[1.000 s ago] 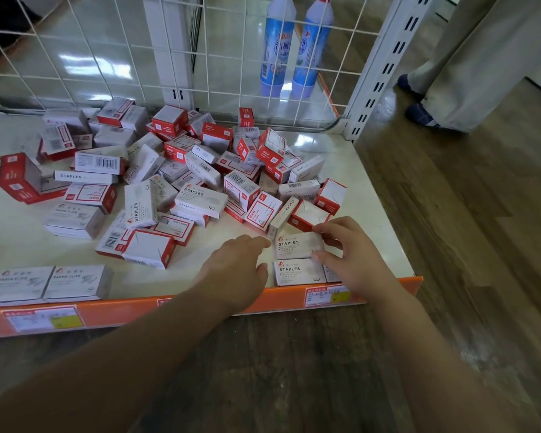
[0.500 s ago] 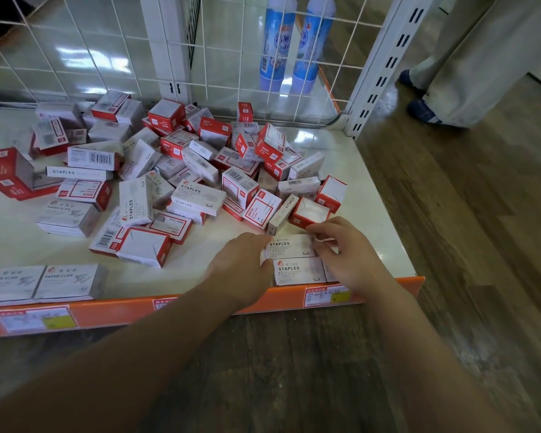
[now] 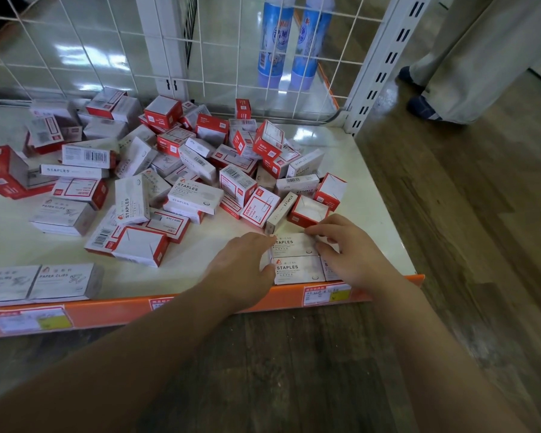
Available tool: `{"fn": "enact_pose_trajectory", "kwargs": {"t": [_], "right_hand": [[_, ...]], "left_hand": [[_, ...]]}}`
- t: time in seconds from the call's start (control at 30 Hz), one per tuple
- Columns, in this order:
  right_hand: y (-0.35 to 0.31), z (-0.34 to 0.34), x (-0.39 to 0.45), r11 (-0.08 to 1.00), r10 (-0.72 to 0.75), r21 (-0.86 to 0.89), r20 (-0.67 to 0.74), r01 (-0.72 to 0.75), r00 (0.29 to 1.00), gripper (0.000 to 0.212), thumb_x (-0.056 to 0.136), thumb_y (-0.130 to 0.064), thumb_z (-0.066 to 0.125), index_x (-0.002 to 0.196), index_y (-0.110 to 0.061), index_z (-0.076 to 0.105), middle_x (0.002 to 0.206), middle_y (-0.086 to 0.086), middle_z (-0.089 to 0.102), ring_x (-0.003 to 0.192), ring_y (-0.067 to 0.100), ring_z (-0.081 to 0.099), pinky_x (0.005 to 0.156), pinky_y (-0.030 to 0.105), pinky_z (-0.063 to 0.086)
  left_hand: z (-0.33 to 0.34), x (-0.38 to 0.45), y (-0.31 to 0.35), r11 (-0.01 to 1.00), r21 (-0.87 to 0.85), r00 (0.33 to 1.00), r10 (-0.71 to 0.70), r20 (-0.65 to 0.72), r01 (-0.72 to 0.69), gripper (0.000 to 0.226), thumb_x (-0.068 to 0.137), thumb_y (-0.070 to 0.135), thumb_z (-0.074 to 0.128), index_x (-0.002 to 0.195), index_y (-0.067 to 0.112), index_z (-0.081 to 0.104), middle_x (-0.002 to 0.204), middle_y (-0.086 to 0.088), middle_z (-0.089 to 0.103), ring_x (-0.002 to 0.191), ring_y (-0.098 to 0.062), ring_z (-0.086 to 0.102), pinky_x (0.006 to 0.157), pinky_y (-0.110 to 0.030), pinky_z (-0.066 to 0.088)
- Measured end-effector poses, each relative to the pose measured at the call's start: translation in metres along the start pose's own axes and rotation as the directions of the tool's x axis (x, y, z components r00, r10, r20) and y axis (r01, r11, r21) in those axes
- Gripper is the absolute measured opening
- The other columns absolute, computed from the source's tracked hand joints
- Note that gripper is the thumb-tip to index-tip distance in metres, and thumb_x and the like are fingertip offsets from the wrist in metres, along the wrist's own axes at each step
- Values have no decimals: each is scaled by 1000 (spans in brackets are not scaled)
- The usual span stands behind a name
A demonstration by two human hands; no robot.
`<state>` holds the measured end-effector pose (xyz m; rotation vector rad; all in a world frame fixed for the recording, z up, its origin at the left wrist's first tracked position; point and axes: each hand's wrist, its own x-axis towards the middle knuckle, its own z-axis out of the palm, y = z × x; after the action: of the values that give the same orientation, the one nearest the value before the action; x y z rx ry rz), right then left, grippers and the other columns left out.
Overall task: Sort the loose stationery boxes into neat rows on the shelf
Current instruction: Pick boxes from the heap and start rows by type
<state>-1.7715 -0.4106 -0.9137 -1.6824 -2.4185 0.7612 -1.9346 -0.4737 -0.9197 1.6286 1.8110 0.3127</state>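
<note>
Two white STAPLES boxes lie one behind the other at the shelf's front right: the back box point(image 3: 294, 245) and the front box point(image 3: 297, 270). My right hand point(image 3: 347, 251) curls over the back box's right end, fingertips on its far edge and thumb at its side. It partly covers a third white box point(image 3: 330, 271) to the right. My left hand point(image 3: 241, 264) presses with fairly straight fingers against the left ends of both boxes. A loose heap of red and white stationery boxes point(image 3: 188, 170) fills the shelf's middle and back.
Two PAPER CLIPS boxes point(image 3: 63, 279) sit side by side at the front left. The white shelf point(image 3: 372, 189) has an orange price strip point(image 3: 200, 304) in front and a wire grid point(image 3: 107, 42) behind, with blue bottles point(image 3: 272, 42) beyond. A person's legs point(image 3: 450, 73) stand at the right.
My left hand slid right until it met the left ends of the STAPLES boxes. The back box has been drawn in tight behind the front one under my right hand.
</note>
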Motion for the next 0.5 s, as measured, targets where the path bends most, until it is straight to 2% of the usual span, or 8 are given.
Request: {"fn": "enact_pose_trajectory", "kwargs": {"t": [0.2,0.37,0.5], "right_hand": [[-4,4,-2,1000,18,24,-29,-17,999,32,96,-23,48,127,-20,54,132,-9,45,121,13,44,78,8,33],[-12,7,-3,999,-3,42,-120,8,993,33,95,-21,50,128,-20,54,129,-8,49,118,12,48,87,13,36],[-24,7,2,999,-29,41,-121,34,992,36,93,-18,53,129,-21,54,126,-7,51,112,8,50,90,16,40]], "left_hand": [[-5,-4,2,1000,18,1000,18,-14,-18,51,94,29,48,142,27,31,148,6,32,134,-14,31,105,-29,34],[-13,-10,-7,1000,-15,998,11,-68,-12,45,94,26,49,138,26,38,142,5,39,128,-12,37,102,-28,36],[-21,-14,-14,1000,-19,996,-12,-93,10,43,94,26,49,136,26,40,140,6,41,125,-12,40,102,-29,36]]}}
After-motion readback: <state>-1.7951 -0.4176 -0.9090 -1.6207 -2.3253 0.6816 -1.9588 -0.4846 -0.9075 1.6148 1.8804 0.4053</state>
